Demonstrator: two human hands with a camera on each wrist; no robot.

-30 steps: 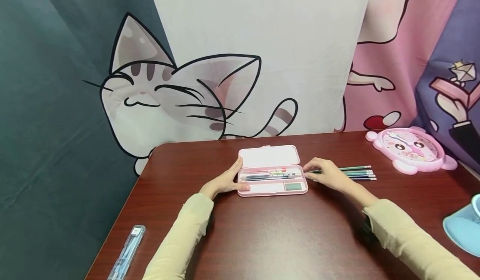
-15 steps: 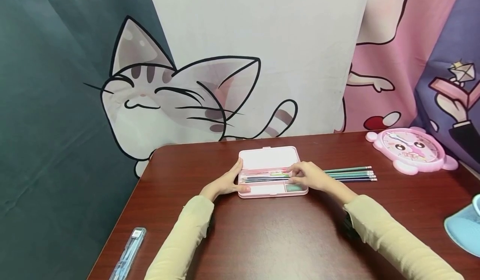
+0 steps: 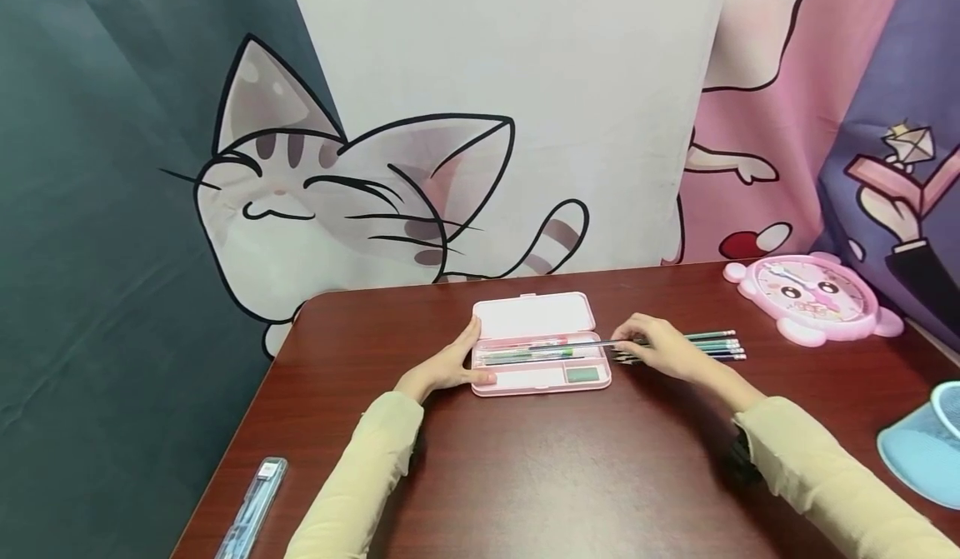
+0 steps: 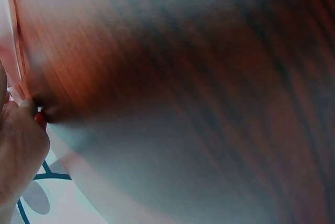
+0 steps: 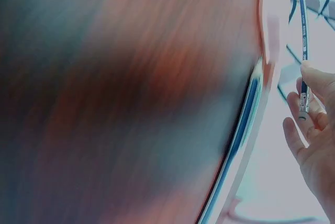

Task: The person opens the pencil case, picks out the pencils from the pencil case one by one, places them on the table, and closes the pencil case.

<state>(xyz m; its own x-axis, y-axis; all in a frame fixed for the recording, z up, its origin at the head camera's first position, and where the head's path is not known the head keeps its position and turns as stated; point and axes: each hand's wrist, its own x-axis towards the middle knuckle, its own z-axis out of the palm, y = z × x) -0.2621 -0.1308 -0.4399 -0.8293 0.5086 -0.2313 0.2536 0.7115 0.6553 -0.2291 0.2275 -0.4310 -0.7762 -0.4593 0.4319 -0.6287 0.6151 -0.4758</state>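
Observation:
An open pink pencil case (image 3: 534, 316) lies on the table, its lid folded back. My left hand (image 3: 441, 367) holds its left end, thumb over the front rim and fingers along the left side. Several pencils (image 3: 525, 356) lie in the long compartment, and a green block (image 3: 582, 374) sits in the small front one. My right hand (image 3: 658, 347), right of the case, pinches a dark blue pencil (image 5: 304, 30) near its eraser end; the pencil reaches left over the case. Behind that hand lie several pencils (image 3: 722, 345) on the table, partly hidden by it.
A pink animal-shaped clock (image 3: 813, 296) lies at the back right. On the right edge is a light blue mesh holder (image 3: 922, 455). A clear blue slim box (image 3: 253, 505) lies front left. A cartoon curtain (image 3: 480, 201) hangs behind the brown table (image 3: 540, 476).
My right hand reached left over the case's pencil compartment, then drew back to the right; it now pinches a dark blue pencil. The left hand has stayed at the case.

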